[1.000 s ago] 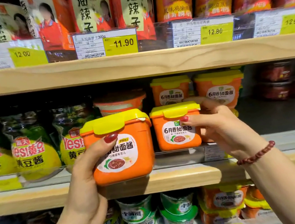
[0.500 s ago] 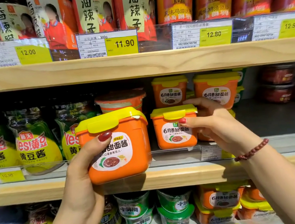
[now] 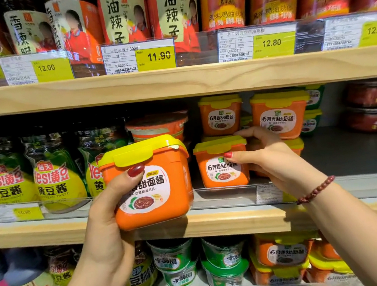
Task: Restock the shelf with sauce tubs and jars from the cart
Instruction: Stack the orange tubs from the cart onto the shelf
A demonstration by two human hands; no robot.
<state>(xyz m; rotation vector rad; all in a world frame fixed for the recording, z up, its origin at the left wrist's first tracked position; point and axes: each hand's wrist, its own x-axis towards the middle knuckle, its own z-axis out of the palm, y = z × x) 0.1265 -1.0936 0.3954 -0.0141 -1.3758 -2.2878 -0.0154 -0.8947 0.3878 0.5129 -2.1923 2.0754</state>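
In the left hand (image 3: 106,214), just before the shelf (image 3: 239,219) edge, is a big orange sauce tub (image 3: 149,183) — gripped, tilted, its yellow lid shut and its contents hidden. The right hand (image 3: 272,158) clasps a smaller tub (image 3: 221,165) standing on the shelf, thumb on its label. Placing seems under way — next, the big tub likely needs a clear, level spot left of that one.

Glossy orange plastic tub (image 3: 154,185) — yellow plastic lid (image 3: 136,152), pale matt wooden shelf edge (image 3: 175,82), clear plastic price rail (image 3: 224,195).
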